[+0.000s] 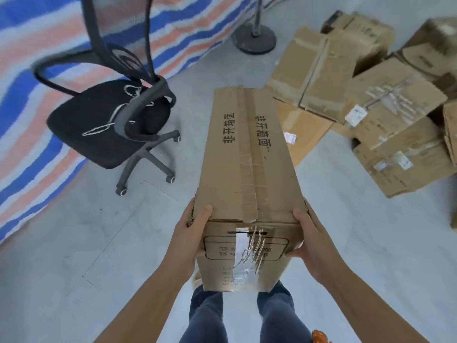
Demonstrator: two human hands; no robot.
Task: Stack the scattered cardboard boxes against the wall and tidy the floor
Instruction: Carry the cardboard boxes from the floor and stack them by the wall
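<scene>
My left hand (195, 226) and right hand (305, 237) clamp the long box (249, 174) by its near end, carrying it level toward the pile (385, 115) at upper right.

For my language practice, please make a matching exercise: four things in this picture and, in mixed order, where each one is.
1 long box
2 office chair
3 round stand base
4 flattened cardboard

a lying flat on the floor
b held by left hand and right hand
c left, beside the striped tarp
d far, top centre

1-b, 2-c, 3-d, 4-a
</scene>
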